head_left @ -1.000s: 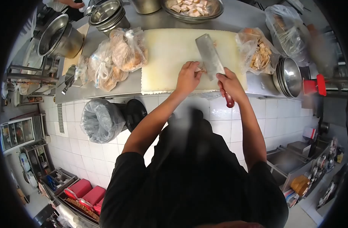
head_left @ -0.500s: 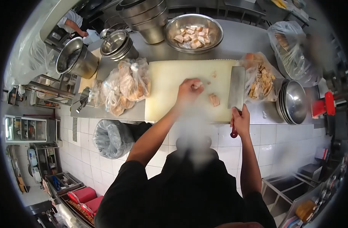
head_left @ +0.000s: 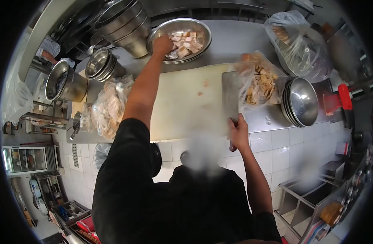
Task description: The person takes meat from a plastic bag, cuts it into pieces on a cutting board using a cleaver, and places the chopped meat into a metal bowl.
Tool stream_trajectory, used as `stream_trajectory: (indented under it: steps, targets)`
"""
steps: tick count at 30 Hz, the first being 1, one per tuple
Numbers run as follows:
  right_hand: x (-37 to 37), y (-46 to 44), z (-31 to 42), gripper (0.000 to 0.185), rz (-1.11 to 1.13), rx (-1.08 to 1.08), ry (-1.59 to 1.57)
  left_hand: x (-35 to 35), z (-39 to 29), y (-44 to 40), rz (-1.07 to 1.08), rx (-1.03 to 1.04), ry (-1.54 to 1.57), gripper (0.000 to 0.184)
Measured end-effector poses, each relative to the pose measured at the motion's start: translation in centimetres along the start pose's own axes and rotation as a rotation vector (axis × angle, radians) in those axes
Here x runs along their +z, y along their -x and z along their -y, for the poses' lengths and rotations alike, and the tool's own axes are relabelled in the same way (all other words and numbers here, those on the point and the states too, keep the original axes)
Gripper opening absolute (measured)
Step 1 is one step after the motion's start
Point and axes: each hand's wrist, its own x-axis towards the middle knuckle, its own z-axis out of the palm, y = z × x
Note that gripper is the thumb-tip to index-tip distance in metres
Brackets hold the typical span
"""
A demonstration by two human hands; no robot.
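Evidently the step in hand is the left-hand reach into the steel mixing bowl (head_left: 180, 25), which stands on the far side of the bench (head_left: 235, 38), just beyond the cutting board (head_left: 174, 95). The left hand (head_left: 162, 44) is inside the bowl's left part, beside the pale meat chunks (head_left: 187, 44) gathered there. I cannot tell whether its grip is apart or together, since the fingers are hidden from above. The right grip is clamped around the handle of the cleaver (head_left: 230, 93), at the near right of the board, its blade pointing to the far side; whether the steel touches the board is unclear.

To do this well, bring the left hand low over the chunks so that none bounces over the rim, and work with the fingertips rather than the whole forearm. With the 2 hands so well apart, the cleaver would be safest lying flat and motionless on the right. The blade sits just beside the plastic bag of sliced pieces (head_left: 259, 86), so a careless swing could nick it. The 2 small scraps (head_left: 199, 94) on the board deserve a wipe.
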Motion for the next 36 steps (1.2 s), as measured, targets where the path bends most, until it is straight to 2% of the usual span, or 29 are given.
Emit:
stream_trajectory:
  steps: [2, 5, 8, 11, 14, 16, 19, 20, 23, 24, 27, 28, 31, 32, 35, 36]
  targets:
    - [-0.2, 0.2, 0.3, 0.015, 0.015, 0.035, -0.035, -2.4, -2.2, 2.6, 0.047, 0.061, 0.027, 0.027]
    - [0.1, 0.3, 0.0, 0.014, 0.005, 0.031, -0.056, -1.6, -2.2, 2.6, 0.069, 0.154, 0.041, 0.034]
    - [0.1, -0.1, 0.1, 0.014, 0.003, 0.038, -0.072, -1.6, -4.0, 2.5, 0.377, 0.068, -0.104, 0.054]
    - [0.2, 0.1, -0.2, 0.013, 0.005, 0.041, -0.074, -0.4, -5.2, 3.4, 0.258, -0.004, -0.047, 0.074]
    - [0.2, 0.4, 0.4, 0.013, 0.003, 0.046, -0.096, 2.9, -4.3, 2.6, 0.21, -0.056, -0.031, 0.076]
    - [0.0, 0.3, 0.5, 0.013, 0.0, 0.038, -0.11, 1.8, -4.7, 2.8, 0.207, -0.142, 0.046, 0.07]
    - [0.1, 0.3, 0.0, 0.013, -0.007, 0.023, -0.111, 1.6, -2.3, 0.7, 0.449, -0.257, 0.38, 0.058]
    - [0.0, 0.3, 0.1, 0.013, -0.008, 0.032, -0.103, 0.5, -2.3, 1.3, 0.476, -0.394, 0.684, 0.037]
    - [0.1, 0.3, 0.3, 0.013, -0.002, 0.073, -0.124, 0.9, 0.9, 0.5, 0.523, -0.534, 1.225, 0.022]
    - [0.1, 0.3, 0.4, 0.013, 0.002, 0.09, -0.134, 0.0, 0.3, 1.3, 0.508, -0.539, 1.209, 0.023]
    - [0.1, 0.3, 0.4, 0.009, -0.004, 0.087, -0.127, 0.9, 0.5, 0.7, 0.427, -0.308, 0.795, 0.031]
    - [0.1, 0.3, 0.5, 0.009, 0.004, 0.089, -0.119, 0.6, -0.9, 0.7, 0.385, -0.337, 0.536, 0.038]
    - [0.1, 0.4, 0.4, 0.008, 0.003, 0.066, -0.096, -1.4, -4.1, 2.9, 0.157, -0.071, 0.159, 0.041]
    - [0.1, 0.2, 0.1, 0.008, -0.012, 0.035, -0.093, -0.9, -4.4, 3.2, 0.062, -0.031, 0.144, 0.034]
    - [0.0, 0.5, -0.7, 0.011, 0.005, 0.052, -0.118, -4.8, -8.9, 8.7, 0.074, 0.155, 0.62, 0.028]
    - [-0.1, 0.0, -0.5, 0.012, 0.018, 0.043, -0.137, -5.2, -9.7, 11.1, 0.249, 0.211, 0.677, 0.027]
